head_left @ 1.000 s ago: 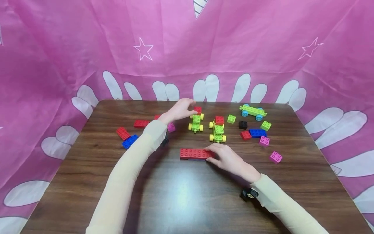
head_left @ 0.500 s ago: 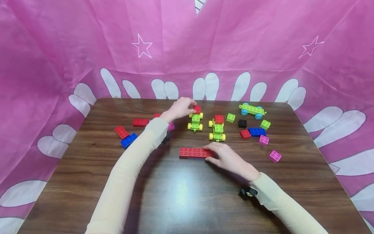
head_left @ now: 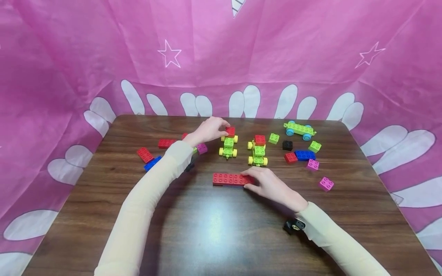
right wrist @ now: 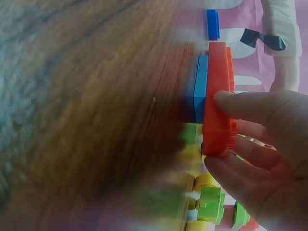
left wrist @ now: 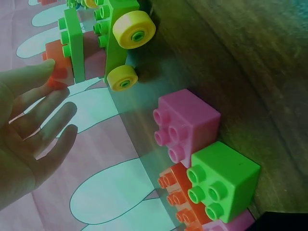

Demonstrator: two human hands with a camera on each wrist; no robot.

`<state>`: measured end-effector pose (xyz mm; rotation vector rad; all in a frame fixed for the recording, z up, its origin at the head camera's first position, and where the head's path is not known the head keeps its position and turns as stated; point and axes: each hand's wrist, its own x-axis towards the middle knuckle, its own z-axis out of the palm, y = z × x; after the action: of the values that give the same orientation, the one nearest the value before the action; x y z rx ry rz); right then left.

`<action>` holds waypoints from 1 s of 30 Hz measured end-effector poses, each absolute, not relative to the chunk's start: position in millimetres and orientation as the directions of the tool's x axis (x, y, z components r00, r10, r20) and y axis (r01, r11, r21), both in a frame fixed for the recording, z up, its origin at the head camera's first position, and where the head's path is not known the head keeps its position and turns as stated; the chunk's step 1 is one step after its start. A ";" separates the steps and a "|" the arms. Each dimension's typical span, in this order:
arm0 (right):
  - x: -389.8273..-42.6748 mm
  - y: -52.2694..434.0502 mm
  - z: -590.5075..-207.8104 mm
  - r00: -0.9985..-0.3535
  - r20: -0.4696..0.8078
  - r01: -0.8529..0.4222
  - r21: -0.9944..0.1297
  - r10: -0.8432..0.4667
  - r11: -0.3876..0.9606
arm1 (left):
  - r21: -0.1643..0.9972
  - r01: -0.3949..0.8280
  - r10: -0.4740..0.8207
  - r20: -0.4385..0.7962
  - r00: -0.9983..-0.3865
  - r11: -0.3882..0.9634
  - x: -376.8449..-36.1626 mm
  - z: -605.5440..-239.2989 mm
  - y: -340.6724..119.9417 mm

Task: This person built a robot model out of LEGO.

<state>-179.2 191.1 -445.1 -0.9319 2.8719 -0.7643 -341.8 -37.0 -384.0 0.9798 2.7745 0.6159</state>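
The left hand (head_left: pixel 210 129) pinches a small red brick (head_left: pixel 230 132) on the back of a green car (head_left: pixel 228 142) with yellow wheels. Its thumb and first finger are close together on the brick, and the other fingers are apart. The right hand (head_left: pixel 271 186) holds the right end of a long red bar (head_left: pixel 224 179) between thumb and fingers. A blue brick (right wrist: pixel 200 84) is under the bar.

Another green car with yellow wheels (head_left: pixel 259 151) is just right of the first one, between it and the right hand's side. A pink brick (head_left: pixel 202 148) lies near the left wrist. The left sleeve (head_left: pixel 148 199) covers part of a blue brick on the left (head_left: pixel 151 163).

The table's far edge (head_left: pixel 179 116) is close behind the left hand, and a pink cloth (head_left: pixel 214 46) hangs past it. Brown wood shows between the first car and the bar.
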 end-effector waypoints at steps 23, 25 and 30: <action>-176.9 204.9 -441.4 -0.824 0.150 -0.547 -0.461 -0.546 0.699 | 0.444 0.601 0.655 0.040 -0.754 0.664 -327.6 -389.6 -55.3; -175.9 207.9 -437.9 -0.821 0.166 -0.554 -0.466 -0.546 0.690 | 0.449 0.601 0.656 0.040 -0.753 0.662 -326.3 -389.0 -56.8; -174.2 216.6 -426.5 -0.817 0.195 -0.564 -0.461 -0.542 0.685 | 0.450 0.618 0.672 0.053 -0.739 0.644 -324.0 -389.7 -60.2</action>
<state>-174.2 216.6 -426.5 -0.9605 2.9228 -0.8216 -324.0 -60.2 -389.7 1.0790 2.7396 0.6829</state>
